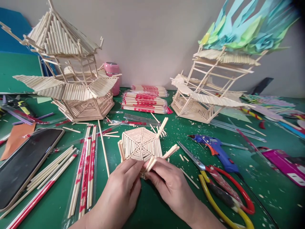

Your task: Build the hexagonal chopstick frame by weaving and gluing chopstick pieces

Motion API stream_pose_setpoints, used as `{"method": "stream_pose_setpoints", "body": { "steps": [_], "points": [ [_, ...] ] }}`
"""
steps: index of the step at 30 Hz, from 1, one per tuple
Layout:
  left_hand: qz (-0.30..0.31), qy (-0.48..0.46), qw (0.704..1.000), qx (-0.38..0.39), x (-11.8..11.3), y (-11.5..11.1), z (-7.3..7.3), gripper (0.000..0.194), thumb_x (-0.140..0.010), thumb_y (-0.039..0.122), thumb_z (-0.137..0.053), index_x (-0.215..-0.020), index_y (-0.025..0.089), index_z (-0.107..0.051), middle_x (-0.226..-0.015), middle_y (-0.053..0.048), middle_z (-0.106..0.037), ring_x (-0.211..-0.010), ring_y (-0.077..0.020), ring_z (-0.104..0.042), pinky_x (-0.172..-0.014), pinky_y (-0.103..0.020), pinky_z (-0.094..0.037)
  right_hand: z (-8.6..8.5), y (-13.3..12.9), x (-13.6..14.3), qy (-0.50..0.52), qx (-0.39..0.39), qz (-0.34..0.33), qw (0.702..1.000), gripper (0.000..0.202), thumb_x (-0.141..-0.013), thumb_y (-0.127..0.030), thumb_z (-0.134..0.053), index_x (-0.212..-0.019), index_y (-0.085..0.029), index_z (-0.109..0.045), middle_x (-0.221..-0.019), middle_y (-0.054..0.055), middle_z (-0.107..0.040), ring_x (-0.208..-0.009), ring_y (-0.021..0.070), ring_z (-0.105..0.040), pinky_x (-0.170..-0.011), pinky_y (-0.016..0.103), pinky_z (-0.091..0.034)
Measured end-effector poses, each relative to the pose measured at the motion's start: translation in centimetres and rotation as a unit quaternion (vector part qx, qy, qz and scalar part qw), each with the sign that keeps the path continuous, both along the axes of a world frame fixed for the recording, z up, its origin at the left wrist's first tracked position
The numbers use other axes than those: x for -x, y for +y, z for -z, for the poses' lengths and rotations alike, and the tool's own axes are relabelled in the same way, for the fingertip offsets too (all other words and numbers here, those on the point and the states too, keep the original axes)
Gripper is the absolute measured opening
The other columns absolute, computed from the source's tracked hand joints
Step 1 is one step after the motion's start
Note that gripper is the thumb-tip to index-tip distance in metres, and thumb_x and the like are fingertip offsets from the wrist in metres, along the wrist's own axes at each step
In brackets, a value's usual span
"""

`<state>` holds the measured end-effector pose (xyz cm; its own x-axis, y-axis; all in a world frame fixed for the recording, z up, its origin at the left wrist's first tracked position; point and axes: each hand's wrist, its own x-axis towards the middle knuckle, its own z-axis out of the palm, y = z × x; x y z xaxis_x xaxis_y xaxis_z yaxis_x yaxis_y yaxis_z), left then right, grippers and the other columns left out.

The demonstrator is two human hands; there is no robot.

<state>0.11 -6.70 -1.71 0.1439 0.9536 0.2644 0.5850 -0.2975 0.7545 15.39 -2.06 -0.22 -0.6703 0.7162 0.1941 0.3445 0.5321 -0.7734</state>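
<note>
A hexagonal base of short wooden chopstick pieces [142,140] lies on the green table between my hands. Ribs divide its top into triangular sections, and short paired stick posts [162,127] stand out at several corners. My left hand [126,184] is closed at the near left edge, its fingers pressed against the base. At the near corner, my right hand [169,181] pinches a short stick post [151,163], which leans up and to the right. My fingers hide the near edge and the foot of this post.
Two stick pavilions, one left [78,92] and one right [202,98], stand at the back. Packaged chopsticks [144,102] lie between them. A blue glue gun [218,151], scissors [207,168] and yellow-handled pliers [228,197] lie right. A phone [26,162] and wrapped chopsticks [85,171] lie left.
</note>
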Motion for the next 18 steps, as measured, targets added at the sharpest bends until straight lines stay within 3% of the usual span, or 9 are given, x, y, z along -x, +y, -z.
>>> {"method": "stream_pose_setpoints", "body": {
  "steps": [11,15,18],
  "points": [
    [-0.011,0.022,0.999,-0.033,0.02,-0.2,0.15,0.032,-0.078,0.003,-0.039,-0.102,0.018,-0.055,-0.089,-0.007,-0.061,-0.083,-0.0171,-0.06,-0.073,-0.028,-0.051,0.17,0.03,0.07,0.013,0.005,-0.001,1.0,0.016,-0.087,-0.012,-0.043,-0.092,-0.017,-0.057,-0.089,0.005,-0.059,-0.083,0.0154,-0.055,-0.074,0.025,-0.043],
    [-0.041,0.047,0.992,-0.107,0.17,-0.37,0.43,0.034,-0.077,0.002,-0.038,-0.105,0.016,-0.052,-0.093,-0.009,-0.061,-0.086,-0.0163,-0.06,-0.074,-0.024,-0.051,0.15,-0.09,0.03,0.016,0.005,0.0,1.0,0.016,-0.088,-0.013,-0.042,-0.091,-0.017,-0.057,-0.089,0.006,-0.058,-0.084,0.0156,-0.054,-0.073,0.025,-0.042],
    [-0.065,0.051,0.983,-0.165,0.42,-0.48,-0.18,0.032,-0.078,0.001,-0.038,-0.105,0.013,-0.051,-0.095,-0.01,-0.06,-0.088,-0.0152,-0.06,-0.077,-0.022,-0.05,0.09,-0.12,0.0,0.007,0.007,0.007,1.0,0.015,-0.088,-0.015,-0.042,-0.086,-0.015,-0.057,-0.083,0.005,-0.057,-0.079,0.0159,-0.053,-0.069,0.025,-0.041]
  ]
}}
